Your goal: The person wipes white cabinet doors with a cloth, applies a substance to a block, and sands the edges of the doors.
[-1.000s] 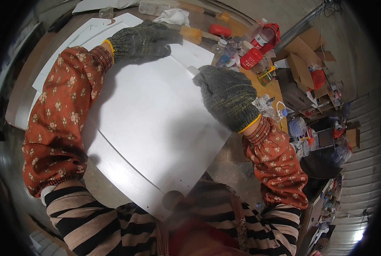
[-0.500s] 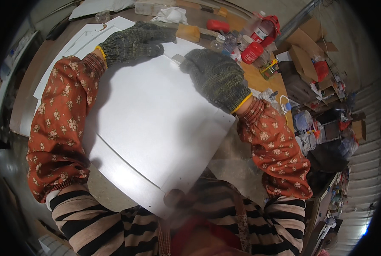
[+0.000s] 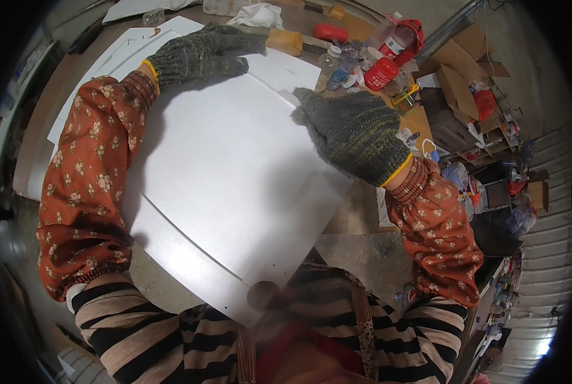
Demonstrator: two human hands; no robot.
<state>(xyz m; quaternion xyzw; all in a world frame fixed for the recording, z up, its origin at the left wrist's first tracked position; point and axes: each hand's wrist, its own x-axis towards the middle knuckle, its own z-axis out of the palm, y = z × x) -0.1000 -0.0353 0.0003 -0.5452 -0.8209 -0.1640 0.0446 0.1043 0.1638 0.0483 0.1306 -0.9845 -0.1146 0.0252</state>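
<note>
A large white panel point(image 3: 215, 153) with a long groove near each end lies in front of me, its near end reaching my body. My left hand point(image 3: 203, 56), in a dark grey knitted glove, rests open at the panel's far left edge, fingers stretched and thumb apart. My right hand point(image 3: 356, 131), gloved the same way, is closed over the far groove toward the right edge. At its fingertips shows the end of a small pale flat piece point(image 3: 288, 96), pressed on the groove; most of it is hidden by the glove, so its kind cannot be told.
More white panels point(image 3: 116, 61) lie under and beyond this one on the brown table point(image 3: 39, 147). Plastic bottles point(image 3: 327, 64), a red-capped bottle point(image 3: 380, 75) and a yellow block point(image 3: 284, 42) stand at the far right. Cardboard boxes point(image 3: 456, 89) are piled farther right.
My right hand has slid right and slightly nearer along the far groove, with the pale piece moving along. My left hand has shifted only slightly at the far edge.
</note>
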